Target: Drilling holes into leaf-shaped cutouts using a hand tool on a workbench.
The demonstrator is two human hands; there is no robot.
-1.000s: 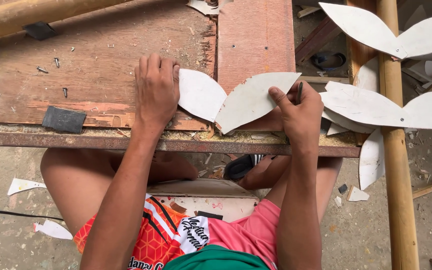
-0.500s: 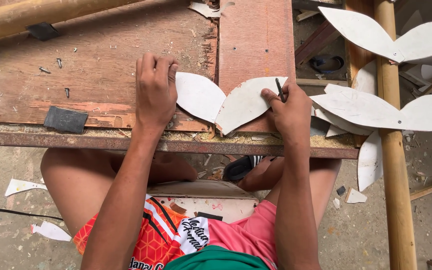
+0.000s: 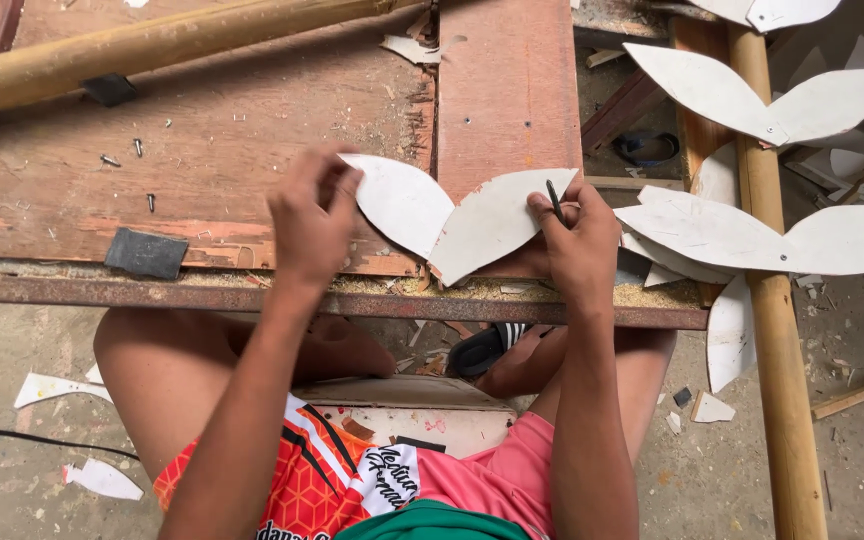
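A flat white leaf-shaped cutout (image 3: 487, 222), overlapped at its lower tip by a second white leaf (image 3: 399, 200), lay on the worn reddish wooden bench (image 3: 202, 190), near its front metal edge. The left hand (image 3: 310, 222) pressed flat, fingers spread, on the left end of that second leaf. The right hand (image 3: 579, 240), at the right end of the first cutout, was closed around a thin dark pencil-like tool (image 3: 555, 200) whose tip touched the sheet. The sheet looked thin, light and fairly stiff, likely to slide unless pinned; its broad middle or edges seemed the safest hold. Loose nails (image 3: 137, 150) and sawdust lay left of the cutout. Right of it stood a bamboo pole (image 3: 777, 330) carrying similar white leaves (image 3: 772, 100), above a dusty, scrap-littered floor (image 3: 12, 330).
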